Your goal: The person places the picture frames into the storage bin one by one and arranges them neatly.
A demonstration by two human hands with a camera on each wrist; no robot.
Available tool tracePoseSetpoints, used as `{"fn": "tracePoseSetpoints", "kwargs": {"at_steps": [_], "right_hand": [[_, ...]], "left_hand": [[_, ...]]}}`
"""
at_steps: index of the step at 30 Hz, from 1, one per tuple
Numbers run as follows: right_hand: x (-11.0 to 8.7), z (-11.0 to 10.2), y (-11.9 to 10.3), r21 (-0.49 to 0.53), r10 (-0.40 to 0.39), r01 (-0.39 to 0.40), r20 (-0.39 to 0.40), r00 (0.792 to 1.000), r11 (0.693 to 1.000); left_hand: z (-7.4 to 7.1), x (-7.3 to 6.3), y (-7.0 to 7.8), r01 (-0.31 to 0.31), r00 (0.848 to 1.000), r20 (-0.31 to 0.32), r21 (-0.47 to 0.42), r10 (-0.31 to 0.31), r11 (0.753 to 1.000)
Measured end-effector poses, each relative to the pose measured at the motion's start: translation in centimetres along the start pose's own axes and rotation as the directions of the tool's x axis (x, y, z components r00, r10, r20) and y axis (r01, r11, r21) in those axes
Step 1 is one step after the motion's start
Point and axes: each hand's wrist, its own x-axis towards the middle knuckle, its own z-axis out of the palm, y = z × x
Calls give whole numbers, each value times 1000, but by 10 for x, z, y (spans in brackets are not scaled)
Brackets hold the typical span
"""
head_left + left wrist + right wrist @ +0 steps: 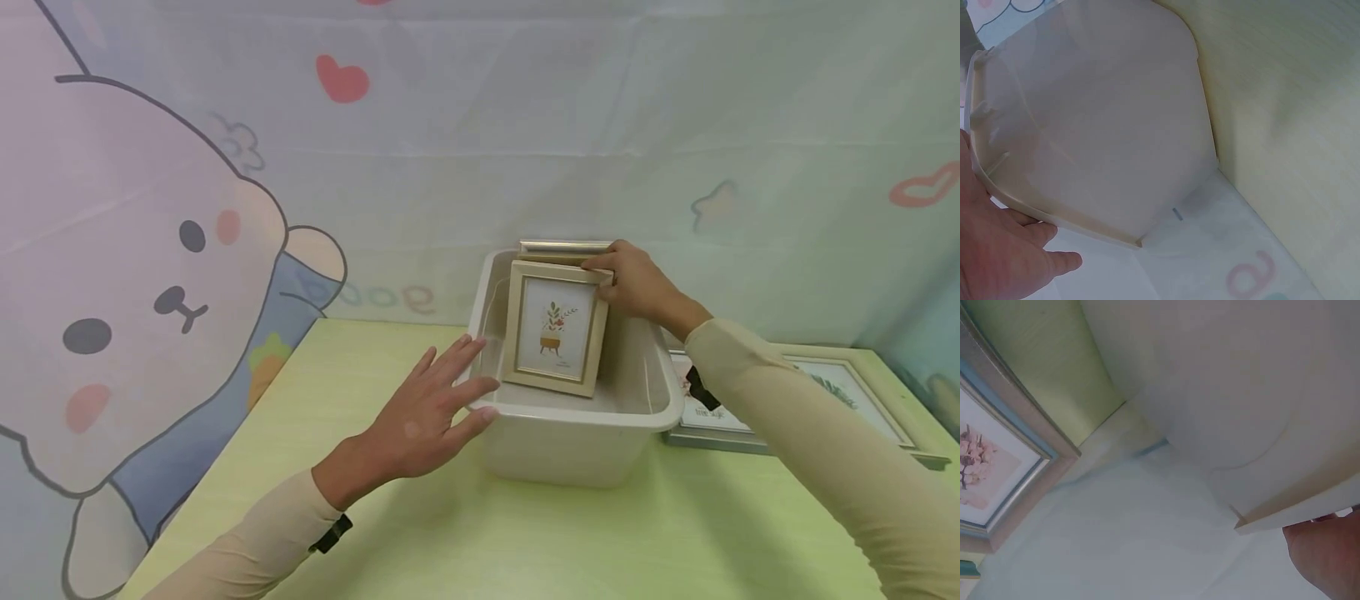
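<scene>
A cream picture frame (558,329) with a potted-plant print stands tilted inside a white plastic bin (573,421). My right hand (637,283) pinches it at its upper right corner. Behind it, the silvery top edge of another frame (562,247) shows above the bin's back rim; the rest is hidden. My left hand (431,408) has its fingers spread and extended at the bin's left rim. In the left wrist view those fingers (1040,234) lie along the rim's outer side. The right wrist view shows only part of my right hand (1329,556) beyond the rim.
To the bin's right on the light green table (540,542) lie a frame with a grey-blue edge (716,437) and a larger cream frame (862,367) with a leaf print, partly behind my right sleeve. A printed cloth backdrop (480,167) hangs just behind the bin.
</scene>
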Motion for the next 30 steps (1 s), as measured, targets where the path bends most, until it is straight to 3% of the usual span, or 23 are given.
{"fn": "tracePoseSetpoints", "kwargs": {"at_steps": [15, 30], "right_hand": [[1, 7, 9, -30, 8, -9, -26, 1000, 1000], [1, 11, 11, -91, -41, 33, -85, 996, 995]], "left_hand": [[3, 0, 1, -2, 1000, -11, -17, 2, 1000], [4, 1, 0, -8, 1000, -23, -18, 7, 1000]]}}
